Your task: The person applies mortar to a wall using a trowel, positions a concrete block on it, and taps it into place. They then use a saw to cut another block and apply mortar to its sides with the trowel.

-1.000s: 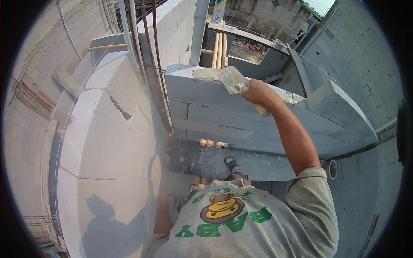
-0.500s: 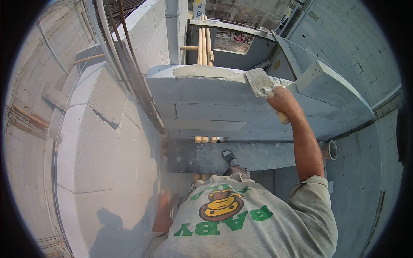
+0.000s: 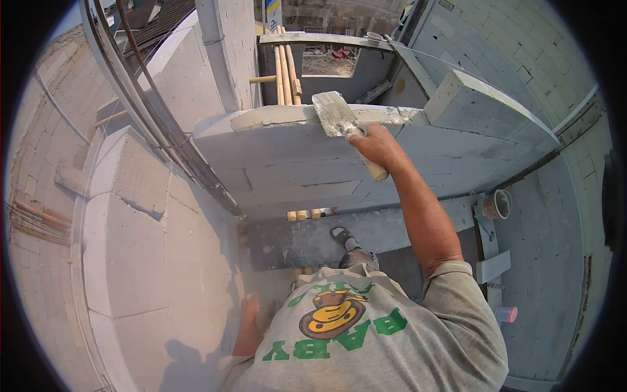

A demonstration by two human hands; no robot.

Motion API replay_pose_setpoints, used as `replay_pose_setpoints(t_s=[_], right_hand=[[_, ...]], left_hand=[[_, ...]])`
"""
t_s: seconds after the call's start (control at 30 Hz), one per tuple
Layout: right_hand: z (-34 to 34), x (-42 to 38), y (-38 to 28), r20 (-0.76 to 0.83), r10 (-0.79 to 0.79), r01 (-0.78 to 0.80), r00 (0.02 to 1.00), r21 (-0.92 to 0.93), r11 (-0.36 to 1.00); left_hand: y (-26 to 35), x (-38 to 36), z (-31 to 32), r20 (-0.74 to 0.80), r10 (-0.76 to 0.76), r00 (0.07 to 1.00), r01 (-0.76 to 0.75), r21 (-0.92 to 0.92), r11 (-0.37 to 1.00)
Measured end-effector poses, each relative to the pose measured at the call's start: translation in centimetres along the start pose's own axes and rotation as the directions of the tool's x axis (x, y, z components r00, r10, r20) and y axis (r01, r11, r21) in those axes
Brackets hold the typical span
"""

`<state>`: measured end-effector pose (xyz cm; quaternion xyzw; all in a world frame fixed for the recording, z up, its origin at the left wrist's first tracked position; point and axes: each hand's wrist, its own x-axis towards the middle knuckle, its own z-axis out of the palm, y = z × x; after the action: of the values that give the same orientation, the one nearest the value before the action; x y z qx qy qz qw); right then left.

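While the right grip [image 3: 371, 145] clasps a flat trowel [image 3: 336, 115] at rough mortar [image 3: 273, 117], what the left grip [image 3: 250, 307] holds is unclear.

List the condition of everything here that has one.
Right hand: closed around the trowel's handle.
Left arm: lowered, hand's grip unclear.
Trowel: blade smeared with mortar.
Mortar: spread along the wall top, edges uneven.
Wall: built up in courses, joints visible.
Bucket: uncovered.
Sandal: worn on a foot.
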<state>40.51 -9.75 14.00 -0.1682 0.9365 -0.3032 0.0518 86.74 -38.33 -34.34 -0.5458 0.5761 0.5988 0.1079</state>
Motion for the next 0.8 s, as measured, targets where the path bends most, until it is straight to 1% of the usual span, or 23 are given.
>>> replay_pose_setpoints(t_s=[0.03, 0.07, 0.1, 0.13, 0.17, 0.2, 0.23, 0.27, 0.3, 0.33, 0.4, 0.43, 0.5, 0.53, 0.6, 0.63, 0.67, 0.7, 0.73, 0.77, 0.8], right_hand=[[0.4, 0.2, -0.8, 0.0, -0.001, 0.001, 1.0, 0.002, 1.0], [0.7, 0.5, -1.7, 0.038, -0.019, 0.02, 0.999, -0.033, 0.999], [1.1, 0.6, -2.6, 0.079, -0.035, 0.04, 0.996, -0.067, 0.997], [1.4, 0.7, -3.7, 0.085, -0.038, 0.043, 0.996, -0.065, 0.997], [1.6, 0.7, -5.0, 0.124, -0.043, 0.06, 0.991, -0.135, 0.989], [2.0, 0.8, -6.4, 0.164, -0.047, 0.08, 0.985, -0.202, 0.976], [2.3, 0.9, -7.6, 0.171, -0.054, 0.088, 0.984, -0.198, 0.976], [2.7, 0.9, -9.0, 0.199, -0.083, 0.13, 0.977, -0.236, 0.963], [3.1, 1.0, -10.3, 0.226, -0.109, 0.17, 0.968, -0.272, 0.947], [3.5, 1.1, -11.7, 0.228, -0.114, 0.175, 0.967, -0.268, 0.947], [4.2, 1.4, -14.0, 0.3, -0.131, 0.231, 0.945, -0.326, 0.917], [4.7, 1.6, -14.7, 0.299, -0.136, 0.235, 0.944, -0.324, 0.916], [5.7, 2.0, -15.6, 0.319, -0.18, 0.307, 0.93, -0.41, 0.859], [5.8, 2.0, -15.5, 0.327, -0.181, 0.312, 0.927, -0.41, 0.857], [5.4, 2.0, -15.0, 0.281, -0.196, 0.312, 0.94, -0.467, 0.827], [4.9, 1.8, -14.5, 0.286, -0.191, 0.311, 0.939, -0.467, 0.828], [3.9, 1.5, -14.0, 0.299, -0.153, 0.288, 0.942, -0.483, 0.827], [3.0, 1.3, -13.3, 0.308, -0.113, 0.262, 0.945, -0.501, 0.824], [2.3, 1.2, -12.4, 0.303, -0.109, 0.256, 0.947, -0.505, 0.824], [1.6, 1.1, -11.5, 0.29, -0.075, 0.227, 0.954, -0.538, 0.812], [1.0, 1.1, -10.6, 0.275, -0.041, 0.198, 0.961, -0.572, 0.796]], left_hand=[[0.2, 0.2, 0.1, -0.002, 0.001, 1.0, -0.001, 0.0, 1.0], [-1.0, 2.0, 0.2, -0.058, 0.097, 0.994, -0.087, 0.157, 0.984], [-2.1, 3.2, 0.5, -0.1, 0.196, 0.976, -0.156, 0.314, 0.937], [-3.1, 3.6, 0.8, -0.106, 0.191, 0.976, -0.15, 0.313, 0.938], [-3.8, 3.9, 1.0, -0.022, 0.324, 0.946, -0.301, 0.319, 0.899], [-3.5, 3.3, 1.0, 0.015, 0.387, 0.922, -0.371, 0.318, 0.873], [-3.2, 2.7, 1.0, 0.051, 0.447, 0.893, -0.439, 0.313, 0.842], [-0.7, 0.7, 1.6, 0.063, 0.22, 0.974, -0.226, 0.133, 0.965], [0.8, -0.7, 2.2, 0.12, -0.012, 0.993, 0.017, -0.044, 0.999], [1.0, -1.3, 2.4, 0.114, -0.012, 0.993, 0.017, -0.046, 0.999], [0.9, -1.4, 2.9, 0.116, 0.037, 0.993, -0.044, 0.06, 0.997], [0.8, -1.6, 3.0, 0.085, 0.026, 0.996, -0.035, 0.109, 0.993], [1.2, -2.5, 3.2, 0.098, 0.032, 0.995, -0.041, 0.085, 0.996], [1.1, -3.1, 3.2, 0.114, 0.033, 0.993, -0.041, 0.066, 0.997], [0.1, -3.2, 2.7, 0.115, 0.032, 0.993, -0.037, 0.046, 0.998], [-0.3, -3.2, 2.5, 0.117, 0.04, 0.992, -0.044, 0.029, 0.999], [-0.2, -3.9, 2.3, 0.12, 0.036, 0.992, -0.04, 0.032, 0.999], [-0.1, -4.5, 2.1, 0.071, -0.04, 0.997, 0.038, 0.021, 0.999], [0.3, -4.8, 2.1, 0.024, -0.112, 0.993, 0.112, 0.005, 0.994], [-0.2, -3.9, 1.9, 0.031, -0.105, 0.994, 0.105, 0.006, 0.994], [-2.7, -1.2, 1.3, -0.042, -0.153, 0.987, 0.153, -0.008, 0.988]])
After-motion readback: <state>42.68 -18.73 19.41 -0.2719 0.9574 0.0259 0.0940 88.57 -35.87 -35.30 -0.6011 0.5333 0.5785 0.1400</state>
